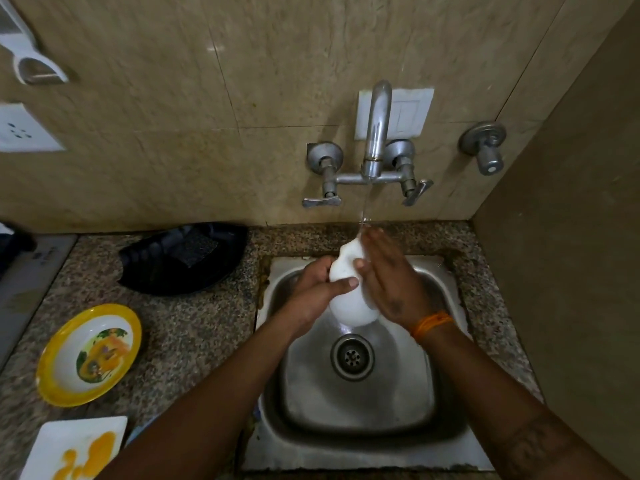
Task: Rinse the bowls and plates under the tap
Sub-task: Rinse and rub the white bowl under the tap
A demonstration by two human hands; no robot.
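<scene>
A white bowl [348,299] is held on edge over the steel sink [360,403], under the thin stream of water from the tap [375,133]. My left hand [320,289] grips the bowl's left side, thumb lying across its face. My right hand [384,275] lies flat against the bowl's right side with straight fingers, fingertips in the water stream. A yellow-rimmed bowl [88,355] with orange smears sits on the counter at the left. A white square plate [74,448] with orange stains lies at the bottom left.
A black tray [180,261] holding a dark scrub pad sits on the granite counter behind the yellow bowl. Two tap levers and a separate valve [485,147] stick out of the tiled wall. A side wall closes off the right.
</scene>
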